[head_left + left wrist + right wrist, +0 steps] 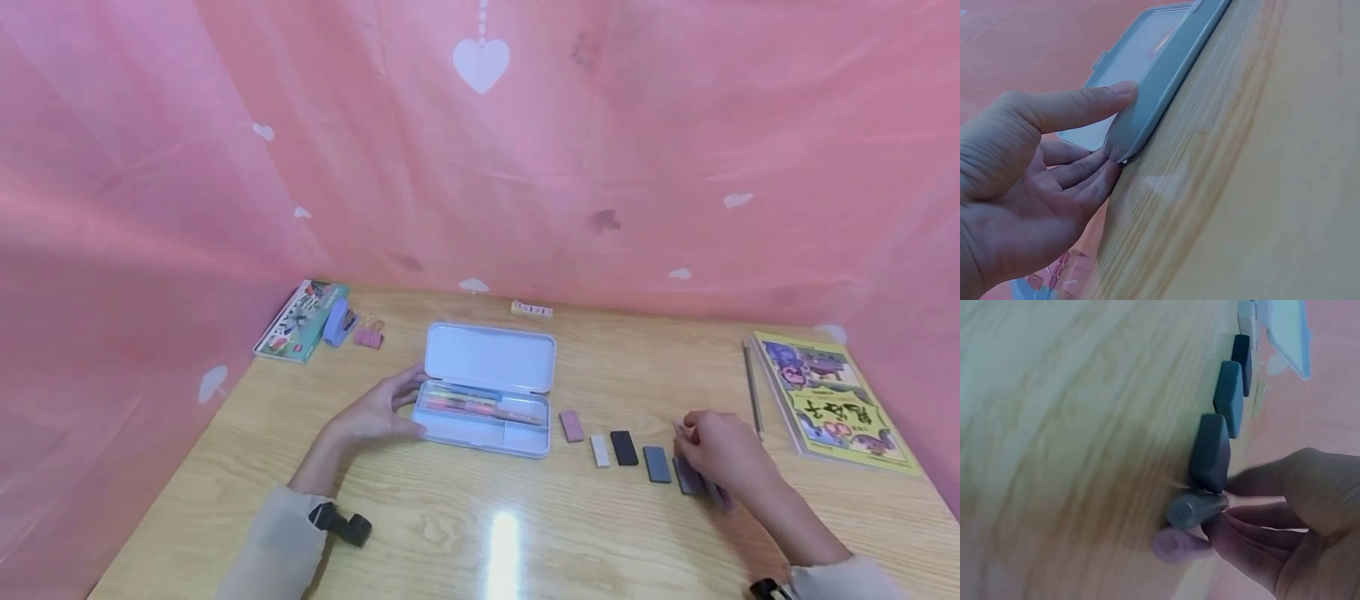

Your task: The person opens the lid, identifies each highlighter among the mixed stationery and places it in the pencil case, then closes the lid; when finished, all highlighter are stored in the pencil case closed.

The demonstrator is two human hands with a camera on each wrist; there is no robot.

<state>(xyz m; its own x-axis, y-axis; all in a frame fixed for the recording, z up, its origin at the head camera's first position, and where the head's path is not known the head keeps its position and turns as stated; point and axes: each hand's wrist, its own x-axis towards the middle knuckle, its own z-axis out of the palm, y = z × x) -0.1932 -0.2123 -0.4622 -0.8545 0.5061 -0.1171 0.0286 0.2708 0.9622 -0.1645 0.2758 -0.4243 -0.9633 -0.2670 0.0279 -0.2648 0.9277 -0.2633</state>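
My left hand (pixel 378 410) grips the left end of a light blue pencil case (pixel 465 435), thumb on its front wall and fingers round the back corner. Its lid (pixel 491 358) stands raised, and several pens (pixel 465 406) lie in the rear compartment. Over on the right, my right hand (pixel 723 450) pinches the far part of a dark grey round-ended pen (pixel 1188 511) between thumb and fingers. A pinkish-purple pen (pixel 1175 545) lies right beside it. Close by the thumb is a dark grey eraser (pixel 1210 453). The fingers hide the pens' far ends.
Left of that eraser run blue-grey (pixel 657 464), black (pixel 624 448), white (pixel 599 451) and pink (pixel 571 426) erasers. A pencil (pixel 752 387) and yellow book (pixel 836 400) lie right. Back left are another book (pixel 302 321), a stapler (pixel 339 323) and pink binder clips (pixel 369 335).
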